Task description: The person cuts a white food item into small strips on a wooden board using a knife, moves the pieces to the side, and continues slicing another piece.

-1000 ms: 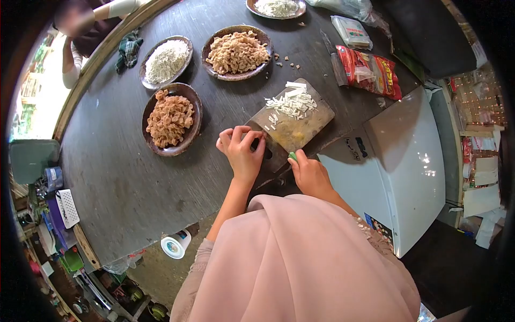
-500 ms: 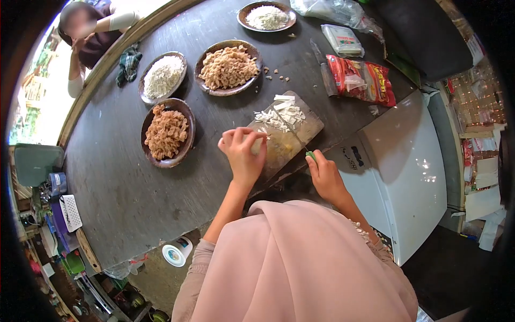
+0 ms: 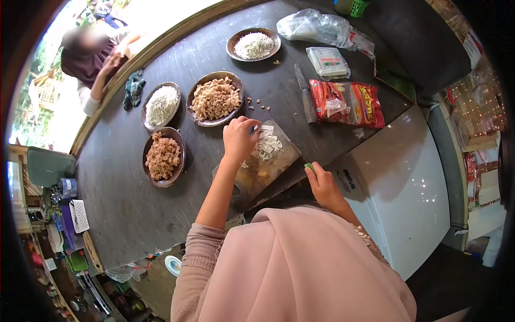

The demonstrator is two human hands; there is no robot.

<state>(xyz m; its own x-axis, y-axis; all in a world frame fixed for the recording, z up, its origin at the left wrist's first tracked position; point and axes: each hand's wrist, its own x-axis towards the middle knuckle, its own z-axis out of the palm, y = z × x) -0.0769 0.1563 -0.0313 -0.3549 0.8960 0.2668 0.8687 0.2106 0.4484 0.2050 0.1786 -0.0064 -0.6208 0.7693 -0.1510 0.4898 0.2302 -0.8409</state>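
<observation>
White chopped strips (image 3: 268, 146) lie on a worn cutting board (image 3: 260, 174) near the table's front edge. At the board's far left edge, my left hand (image 3: 240, 140) is closed, its fingertips together by the white pieces; what they hold, if anything, is too small to name. My right hand (image 3: 323, 183) grips the green handle of a knife (image 3: 309, 167), right of the board. The knife's thin blade points away from me, past the board's right edge. Beyond my left hand stands a bowl of light brown chunks (image 3: 215, 100).
Bowls of white pieces (image 3: 161, 105) and brown curly pieces (image 3: 163, 156) stand left, another white-filled bowl (image 3: 254, 45) at the back. Right are a red packet (image 3: 346, 103), a white pack (image 3: 328, 62) and a plastic bag (image 3: 322, 28). A person (image 3: 88, 59) leans at the far-left edge.
My left hand has moved forward to the far part of the board. The knife blade has left the white pieces and is now right of the board. The view has shifted, and the person's hands have lowered.
</observation>
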